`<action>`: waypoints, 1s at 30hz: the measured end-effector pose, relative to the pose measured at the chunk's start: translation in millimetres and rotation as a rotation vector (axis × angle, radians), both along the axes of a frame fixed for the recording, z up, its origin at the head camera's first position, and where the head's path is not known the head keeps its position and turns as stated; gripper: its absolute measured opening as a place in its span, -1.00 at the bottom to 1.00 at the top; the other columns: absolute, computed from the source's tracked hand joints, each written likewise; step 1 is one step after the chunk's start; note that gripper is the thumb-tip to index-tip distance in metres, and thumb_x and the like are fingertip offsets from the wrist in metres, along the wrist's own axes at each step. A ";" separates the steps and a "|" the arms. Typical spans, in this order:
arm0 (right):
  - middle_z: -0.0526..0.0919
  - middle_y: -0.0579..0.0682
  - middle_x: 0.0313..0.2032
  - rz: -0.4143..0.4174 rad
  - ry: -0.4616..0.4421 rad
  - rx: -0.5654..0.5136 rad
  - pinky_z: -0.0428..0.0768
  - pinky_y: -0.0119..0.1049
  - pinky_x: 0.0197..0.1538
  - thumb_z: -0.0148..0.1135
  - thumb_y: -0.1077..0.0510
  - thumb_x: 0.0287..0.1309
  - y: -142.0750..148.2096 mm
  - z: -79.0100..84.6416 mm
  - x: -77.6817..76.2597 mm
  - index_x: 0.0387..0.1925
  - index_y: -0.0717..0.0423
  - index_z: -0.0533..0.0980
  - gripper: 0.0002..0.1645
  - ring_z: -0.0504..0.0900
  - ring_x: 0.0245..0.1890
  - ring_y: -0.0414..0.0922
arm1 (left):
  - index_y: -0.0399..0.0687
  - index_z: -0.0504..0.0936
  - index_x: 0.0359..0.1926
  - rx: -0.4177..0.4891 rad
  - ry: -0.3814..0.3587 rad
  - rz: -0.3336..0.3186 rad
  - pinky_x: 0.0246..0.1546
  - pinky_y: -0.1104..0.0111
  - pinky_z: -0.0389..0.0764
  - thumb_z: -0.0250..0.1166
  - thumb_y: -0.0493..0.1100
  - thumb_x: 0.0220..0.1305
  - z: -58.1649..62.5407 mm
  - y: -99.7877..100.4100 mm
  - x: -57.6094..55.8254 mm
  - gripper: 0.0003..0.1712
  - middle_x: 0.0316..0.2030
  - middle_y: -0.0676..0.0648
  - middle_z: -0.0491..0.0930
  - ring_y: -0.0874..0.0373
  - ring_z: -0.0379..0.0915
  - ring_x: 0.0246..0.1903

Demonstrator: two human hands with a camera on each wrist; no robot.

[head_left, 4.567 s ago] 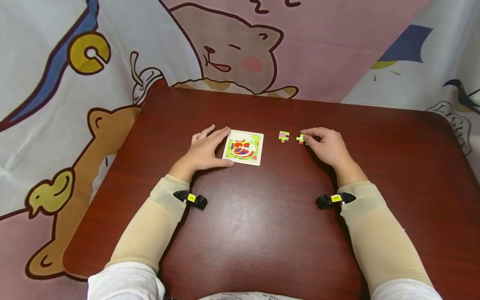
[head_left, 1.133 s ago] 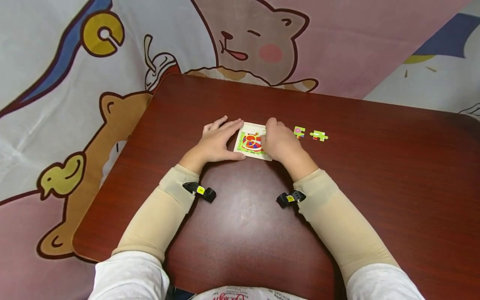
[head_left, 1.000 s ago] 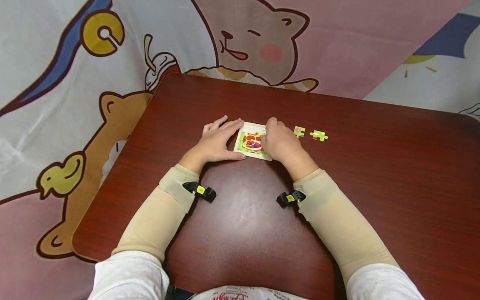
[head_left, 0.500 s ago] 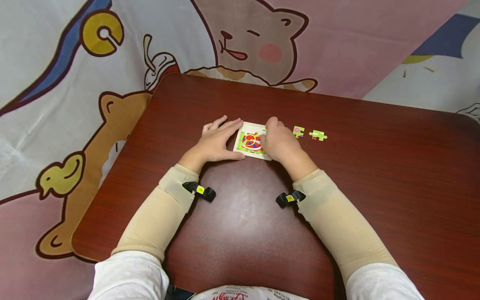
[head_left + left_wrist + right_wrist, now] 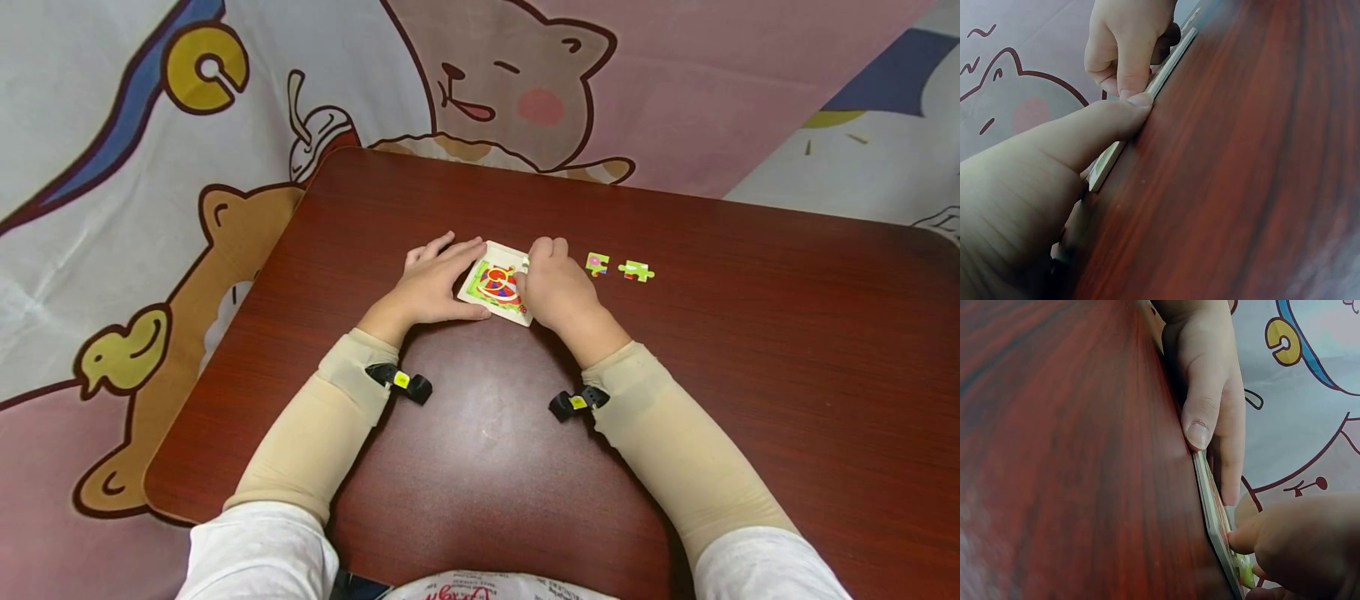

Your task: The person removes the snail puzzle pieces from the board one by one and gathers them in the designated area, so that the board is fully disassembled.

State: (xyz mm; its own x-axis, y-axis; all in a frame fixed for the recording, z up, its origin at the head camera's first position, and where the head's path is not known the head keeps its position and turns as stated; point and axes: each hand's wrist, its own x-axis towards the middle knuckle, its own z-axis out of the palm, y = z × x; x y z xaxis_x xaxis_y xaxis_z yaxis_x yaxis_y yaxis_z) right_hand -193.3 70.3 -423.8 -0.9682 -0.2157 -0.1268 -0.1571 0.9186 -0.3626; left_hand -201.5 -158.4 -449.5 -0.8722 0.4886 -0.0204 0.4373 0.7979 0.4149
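A small square puzzle board (image 5: 495, 313) with a pale rim and a red-and-blue snail picture lies turned at an angle on the table. My left hand (image 5: 427, 287) frames its left side, the straight thumb on the near edge and the fingertips at the far left corner. My right hand (image 5: 558, 287) is over the board's right side with curled fingers, covering that part. In the right wrist view those fingers pinch a green puzzle piece (image 5: 1245, 572) at the board; most of the piece is hidden. The left thumb (image 5: 1110, 119) presses the board's edge in the left wrist view.
Two loose puzzle pieces lie right of the right hand: one green with a pink flower (image 5: 597, 264), one green and white (image 5: 637, 271). The dark red table (image 5: 750, 333) reaches back to a cartoon-printed cloth (image 5: 675, 92).
Since the oldest frame, my right hand has left the loose green-and-white piece and come left onto the board. In the last half second the board has turned slightly, its right side coming nearer.
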 end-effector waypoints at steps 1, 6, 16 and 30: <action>0.34 0.35 0.10 0.000 0.003 0.001 0.63 0.12 -0.03 0.21 -0.01 0.52 0.0 0.5 0.3 0.17 0.35 0.25 -0.44 0.65 -0.14 0.30 | 0.14 0.21 0.70 0.000 0.001 0.000 0.42 -0.10 0.01 0.49 0.49 0.07 0.1 0.0 -0.1 0.28 0.65 0.11 0.15 -0.12 -0.17 0.65; 0.34 0.34 0.08 0.006 0.014 -0.017 0.65 0.11 -0.08 0.22 0.00 0.51 0.6 0.3 1.1 0.15 0.34 0.27 -0.46 0.67 -0.18 0.30 | 0.14 0.20 0.70 0.003 -0.004 0.001 0.41 -0.11 0.01 0.48 0.49 0.08 -0.1 -0.5 0.6 0.28 0.65 0.09 0.14 -0.12 -0.18 0.65; 0.46 0.26 0.04 0.054 0.119 -0.083 0.67 0.05 -0.09 0.29 0.11 0.46 2.8 -2.5 1.5 0.05 0.22 0.49 -0.70 0.69 -0.25 0.20 | 0.14 0.20 0.70 0.001 -0.007 -0.004 0.41 -0.12 0.01 0.47 0.48 0.11 1.5 0.7 1.1 0.25 0.66 0.09 0.13 -0.12 -0.19 0.65; 0.59 0.19 0.07 0.135 0.236 -0.126 0.65 0.04 -0.15 0.31 0.16 0.42 5.9 -9.5 -1.6 0.27 0.06 0.53 -0.56 0.66 -0.26 0.13 | 0.15 0.19 0.70 -0.012 -0.011 0.002 0.41 -0.11 0.01 0.47 0.49 0.12 3.2 1.6 2.1 0.26 0.66 0.09 0.12 -0.12 -0.20 0.66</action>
